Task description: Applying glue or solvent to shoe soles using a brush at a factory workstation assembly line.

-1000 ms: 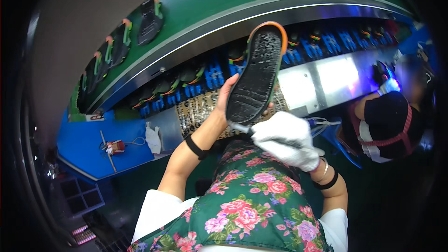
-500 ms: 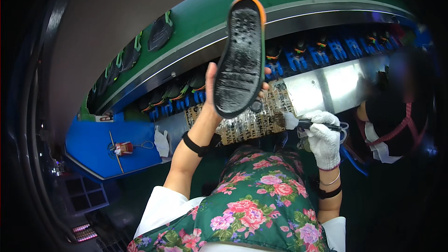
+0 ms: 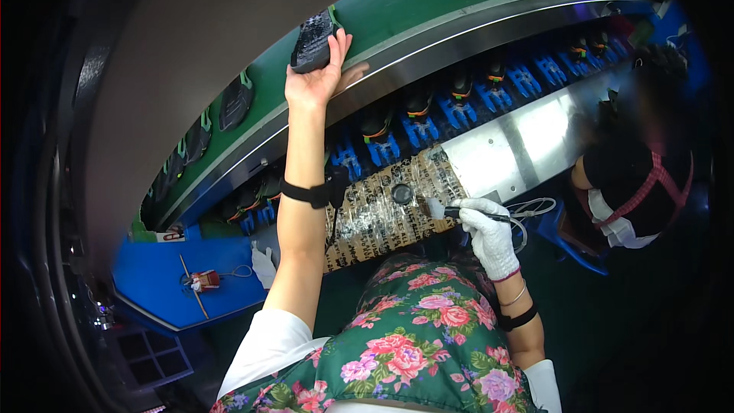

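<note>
My bare left hand (image 3: 315,80) is stretched out over the green conveyor belt, its fingers along the edge of a black shoe sole (image 3: 312,44) with a wet-looking shine and a green rim. Whether the sole rests on the belt is unclear. In its white glove, my right hand (image 3: 491,239) grips a corded brush (image 3: 453,212) with a dark handle and pale bristles. The bristles hover over or touch a bench part wrapped in taped cardboard (image 3: 375,214); I cannot tell which. Left of them, a small round dark pot (image 3: 402,194) sits on that cardboard.
More soles (image 3: 236,101) lie along the belt at left. Below its metal edge runs a row of shoes in blue holders (image 3: 459,111). A blue table (image 3: 153,275) with a tool on it stands at left. Another person (image 3: 634,183) sits at right beside the metal bench (image 3: 547,130).
My left hand has carried the sole from above the bench up and left to the belt. The brush has moved left and slightly down, and the pot on the cardboard is now fully visible.
</note>
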Action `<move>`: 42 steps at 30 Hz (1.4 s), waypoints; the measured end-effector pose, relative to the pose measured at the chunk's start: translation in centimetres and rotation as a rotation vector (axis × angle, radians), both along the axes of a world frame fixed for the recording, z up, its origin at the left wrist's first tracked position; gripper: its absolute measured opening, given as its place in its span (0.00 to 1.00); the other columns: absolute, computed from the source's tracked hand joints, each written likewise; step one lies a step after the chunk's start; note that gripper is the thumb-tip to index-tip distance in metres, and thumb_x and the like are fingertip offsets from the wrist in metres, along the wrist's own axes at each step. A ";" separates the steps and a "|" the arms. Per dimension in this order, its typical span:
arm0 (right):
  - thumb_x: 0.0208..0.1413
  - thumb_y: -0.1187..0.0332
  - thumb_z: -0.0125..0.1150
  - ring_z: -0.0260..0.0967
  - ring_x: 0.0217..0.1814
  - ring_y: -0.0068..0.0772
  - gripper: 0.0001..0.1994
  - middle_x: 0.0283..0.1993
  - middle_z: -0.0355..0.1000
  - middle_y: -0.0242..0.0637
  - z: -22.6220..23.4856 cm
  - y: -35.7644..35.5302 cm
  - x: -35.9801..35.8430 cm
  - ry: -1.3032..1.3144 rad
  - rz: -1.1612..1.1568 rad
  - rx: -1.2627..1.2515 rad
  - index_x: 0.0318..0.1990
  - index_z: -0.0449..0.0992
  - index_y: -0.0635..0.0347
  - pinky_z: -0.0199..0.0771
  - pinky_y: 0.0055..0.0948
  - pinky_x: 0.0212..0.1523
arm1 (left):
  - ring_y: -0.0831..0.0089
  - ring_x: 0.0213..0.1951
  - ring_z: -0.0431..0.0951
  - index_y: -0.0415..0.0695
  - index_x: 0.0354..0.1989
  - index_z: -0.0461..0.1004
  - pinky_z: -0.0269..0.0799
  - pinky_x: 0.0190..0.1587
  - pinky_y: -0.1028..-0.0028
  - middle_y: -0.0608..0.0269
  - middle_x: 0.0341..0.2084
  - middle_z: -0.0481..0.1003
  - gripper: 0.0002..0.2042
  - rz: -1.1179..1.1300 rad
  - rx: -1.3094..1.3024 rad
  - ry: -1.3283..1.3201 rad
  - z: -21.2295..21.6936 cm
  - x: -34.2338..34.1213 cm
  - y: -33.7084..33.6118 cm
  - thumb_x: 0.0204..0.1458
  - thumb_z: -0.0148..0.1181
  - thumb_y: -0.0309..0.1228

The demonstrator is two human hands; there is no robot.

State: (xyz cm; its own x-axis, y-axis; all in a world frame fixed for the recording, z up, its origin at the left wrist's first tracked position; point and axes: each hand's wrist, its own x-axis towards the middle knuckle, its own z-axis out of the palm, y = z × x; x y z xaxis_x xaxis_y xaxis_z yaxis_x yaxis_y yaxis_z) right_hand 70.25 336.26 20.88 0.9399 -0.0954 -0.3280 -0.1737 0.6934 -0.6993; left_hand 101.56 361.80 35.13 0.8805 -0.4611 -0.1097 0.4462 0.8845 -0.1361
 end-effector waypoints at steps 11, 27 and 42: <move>0.51 0.80 0.67 0.73 0.32 0.19 0.09 0.39 0.82 0.37 -2.4 -0.8 1.7 0.052 -0.025 0.034 0.40 0.84 0.65 0.71 0.17 0.33 | 0.52 0.60 0.72 0.34 0.72 0.53 0.71 0.59 0.57 0.42 0.64 0.64 0.36 -0.084 0.484 -0.148 1.6 -6.5 -4.9 0.64 0.50 0.49; 0.52 0.81 0.68 0.78 0.37 0.25 0.08 0.39 0.81 0.38 -6.1 -2.5 4.2 0.051 -0.257 0.144 0.41 0.83 0.68 0.80 0.22 0.40 | 0.61 0.62 0.72 0.35 0.68 0.63 0.67 0.64 0.67 0.45 0.66 0.66 0.30 -0.231 2.009 -1.751 4.3 10.5 -33.5 0.61 0.59 0.38; 0.55 0.75 0.67 0.76 0.46 0.23 0.10 0.44 0.82 0.35 -5.4 -3.8 5.7 0.003 -0.182 -0.006 0.44 0.83 0.68 0.75 0.23 0.52 | 0.54 0.46 0.77 0.42 0.39 0.73 0.71 0.48 0.59 0.53 0.38 0.76 0.11 0.286 2.281 -1.910 3.6 15.9 -32.0 0.48 0.66 0.26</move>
State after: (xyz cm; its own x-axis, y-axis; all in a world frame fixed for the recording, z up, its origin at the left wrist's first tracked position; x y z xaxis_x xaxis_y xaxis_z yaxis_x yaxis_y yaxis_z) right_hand 75.94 332.46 15.50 0.9059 -0.2656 -0.3297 -0.0478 0.7097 -0.7029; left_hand 117.42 329.76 38.75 0.5979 -0.7339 0.3224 -0.8016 -0.5497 0.2351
